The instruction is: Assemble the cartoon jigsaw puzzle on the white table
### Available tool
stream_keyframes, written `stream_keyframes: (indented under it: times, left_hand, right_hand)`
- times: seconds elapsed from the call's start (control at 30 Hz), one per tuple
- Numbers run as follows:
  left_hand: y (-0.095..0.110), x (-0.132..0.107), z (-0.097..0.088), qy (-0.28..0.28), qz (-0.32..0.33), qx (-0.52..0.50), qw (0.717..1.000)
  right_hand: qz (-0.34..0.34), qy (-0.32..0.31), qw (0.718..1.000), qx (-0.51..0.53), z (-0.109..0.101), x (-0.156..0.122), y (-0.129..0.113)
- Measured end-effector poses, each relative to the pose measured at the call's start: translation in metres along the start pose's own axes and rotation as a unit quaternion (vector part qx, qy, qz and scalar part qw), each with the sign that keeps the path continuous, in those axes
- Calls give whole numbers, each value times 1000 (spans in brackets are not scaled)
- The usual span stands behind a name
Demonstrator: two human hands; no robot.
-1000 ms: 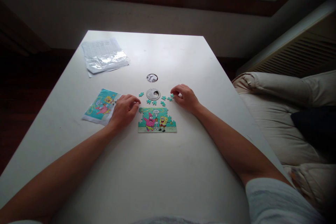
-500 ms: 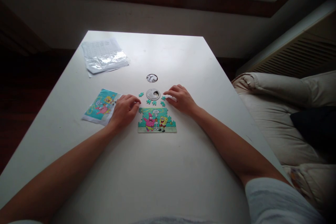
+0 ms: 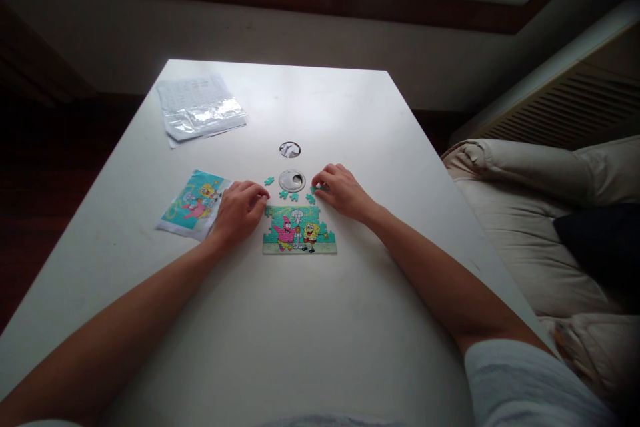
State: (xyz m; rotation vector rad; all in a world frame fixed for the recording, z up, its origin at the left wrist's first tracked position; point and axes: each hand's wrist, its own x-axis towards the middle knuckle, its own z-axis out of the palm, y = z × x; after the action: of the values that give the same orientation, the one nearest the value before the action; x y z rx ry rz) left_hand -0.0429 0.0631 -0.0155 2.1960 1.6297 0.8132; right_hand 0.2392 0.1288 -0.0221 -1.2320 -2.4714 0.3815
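A partly joined cartoon jigsaw puzzle point(image 3: 299, 232) lies flat on the white table, its sides and top edge ragged with knobs and gaps. My left hand point(image 3: 243, 210) rests at its upper left corner, fingers curled together; whatever they may hold is hidden. Beyond the puzzle's upper right, my right hand point(image 3: 340, 191) has thumb and fingertips closed on a small teal puzzle piece, mostly covered by the fingers. Just left of those fingertips lies a loose puzzle piece point(image 3: 311, 199). Two more pieces point(image 3: 294, 197) sit above the puzzle, and another piece point(image 3: 269, 181) lies farther left.
Partly under my left hand is a printed picture sheet point(image 3: 193, 203) with the same characters. A clear plastic bag with papers point(image 3: 200, 110) lies at the far left. Two round inserts, a metal ring point(image 3: 285, 188) and a hole, are set in the table point(image 3: 300, 333). A sofa point(image 3: 520, 247) stands right.
My right hand's fingers have closed over the teal piece that showed between thumb and fingertips before. My left hand and the joined puzzle have stayed nearly still.
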Motion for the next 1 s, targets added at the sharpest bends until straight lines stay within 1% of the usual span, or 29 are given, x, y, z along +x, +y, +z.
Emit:
stream_keyframes:
  times: [0.13, 0.27, 0.33, 0.43, 0.5, 0.6, 0.7, 0.87, 0.93, 1.0]
  left_hand:
    - [-2, 0, 0, 2, 4, -4, 1000]
    - [-2, 0, 0, 5, 11, -22, 1000]
    - [0, 0, -1, 2, 12, -44, 999]
    - [5, -2, -1, -1, 9, -102, 995]
    - [10, -4, 0, -10, 7, -162, 987]
    - [18, -8, 2, -39, -3, -265, 963]
    - [24, -12, 4, -43, -13, -322, 946]
    - [28, -13, 5, -43, -8, -318, 947]
    - [27, -13, 4, -34, -10, -295, 955]
    - [24, -14, 0, -20, -27, -251, 967]
  right_hand:
    - [1, 27, 999, 27, 2, 0, -2]
    - [-28, 57, 990, 125, 1, -2, -13]
    - [-24, 63, 982, 179, -1, -3, -23]
    - [-2, 59, 969, 238, -3, -8, -43]
    - [9, 59, 962, 265, -4, -11, -57]
    - [19, 66, 954, 293, -3, -17, -76]
    - [19, 69, 950, 305, 0, -19, -86]
    - [5, 75, 951, 301, 5, -19, -87]
    - [-3, 79, 951, 299, 8, -19, -84]
    - [-5, 90, 952, 294, 9, -18, -79]
